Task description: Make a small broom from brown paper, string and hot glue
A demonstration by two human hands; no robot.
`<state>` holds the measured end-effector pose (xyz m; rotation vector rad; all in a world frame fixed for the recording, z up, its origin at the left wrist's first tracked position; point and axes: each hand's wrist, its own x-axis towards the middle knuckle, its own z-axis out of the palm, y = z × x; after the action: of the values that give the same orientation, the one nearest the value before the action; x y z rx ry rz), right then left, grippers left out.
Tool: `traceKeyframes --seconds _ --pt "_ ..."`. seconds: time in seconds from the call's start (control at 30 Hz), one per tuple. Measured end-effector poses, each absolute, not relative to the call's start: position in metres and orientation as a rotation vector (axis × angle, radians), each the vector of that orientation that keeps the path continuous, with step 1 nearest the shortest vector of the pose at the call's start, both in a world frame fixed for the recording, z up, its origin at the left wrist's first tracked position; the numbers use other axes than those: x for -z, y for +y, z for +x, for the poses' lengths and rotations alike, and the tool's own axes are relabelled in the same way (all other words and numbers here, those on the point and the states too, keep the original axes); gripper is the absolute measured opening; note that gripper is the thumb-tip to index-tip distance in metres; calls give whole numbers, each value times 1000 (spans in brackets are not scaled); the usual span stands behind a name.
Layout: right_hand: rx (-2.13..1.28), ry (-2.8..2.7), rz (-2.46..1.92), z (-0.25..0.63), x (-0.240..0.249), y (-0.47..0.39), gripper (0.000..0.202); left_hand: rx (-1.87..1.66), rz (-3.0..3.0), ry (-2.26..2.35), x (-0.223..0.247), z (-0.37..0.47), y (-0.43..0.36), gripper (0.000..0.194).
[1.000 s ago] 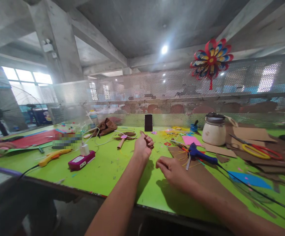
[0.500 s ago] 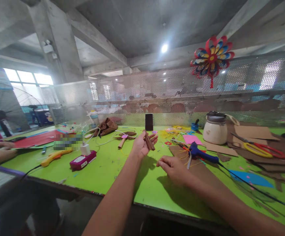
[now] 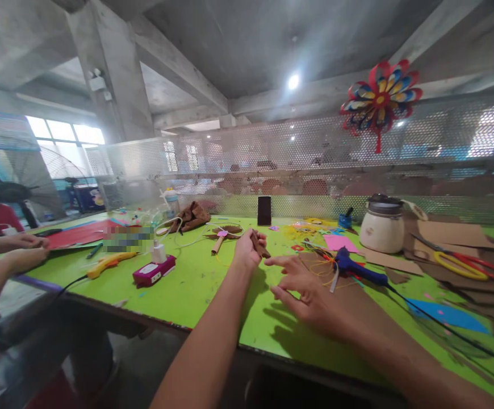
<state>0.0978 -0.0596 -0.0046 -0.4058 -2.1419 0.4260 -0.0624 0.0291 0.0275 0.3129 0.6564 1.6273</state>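
Left hand (image 3: 248,250): grip closed on a small folded brown cardboard piece (image 3: 259,245), raised over the green bench (image 3: 213,289) near mid-view, its lower end angled toward the right hand (image 3: 300,284). Right hand: grip loose and wide, nothing in it, fingers spread, index fingertip right by the piece's lower end; can't tell if it touches. Blue glue gun (image 3: 361,268) lies just beyond the right hand, by a big brown cardboard sheet (image 3: 360,304). Farther right: yellow-and-red-handled scissors (image 3: 460,266) on cardboard scraps, cream jar (image 3: 382,228) with dark lid, blue paper (image 3: 449,316) under the gun's cord. Dark phone-like slab (image 3: 264,211) upright behind the left hand. Left of that hand: brown pleated paper disc (image 3: 222,232) with a tube, purple power strip (image 3: 154,271) with white charger (image 3: 158,253) plugged in, yellow glue gun (image 3: 111,264). Co-worker's hands (image 3: 28,258) at far left, by red paper (image 3: 80,234).
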Motion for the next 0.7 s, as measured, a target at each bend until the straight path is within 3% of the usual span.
traceKeyframes --seconds 0.1,0.2,0.3,0.53,0.7 --pt "-573 -2227 -248 94 2 -60 25 -1564 285 651 -26 -60 29 24" --pt "-704 -2181 -410 89 9 -57 30 -1553 250 661 -24 -58 30 24" --pt "-587 -2121 -567 84 16 -61 33 -1614 209 690 -20 -56 34 22" --pt "-206 -2183 -459 81 19 -75 31 -1701 164 704 -18 -58 37 13" --pt "-138 -2232 -410 83 22 -75 29 -1687 165 690 -25 -58 32 27"
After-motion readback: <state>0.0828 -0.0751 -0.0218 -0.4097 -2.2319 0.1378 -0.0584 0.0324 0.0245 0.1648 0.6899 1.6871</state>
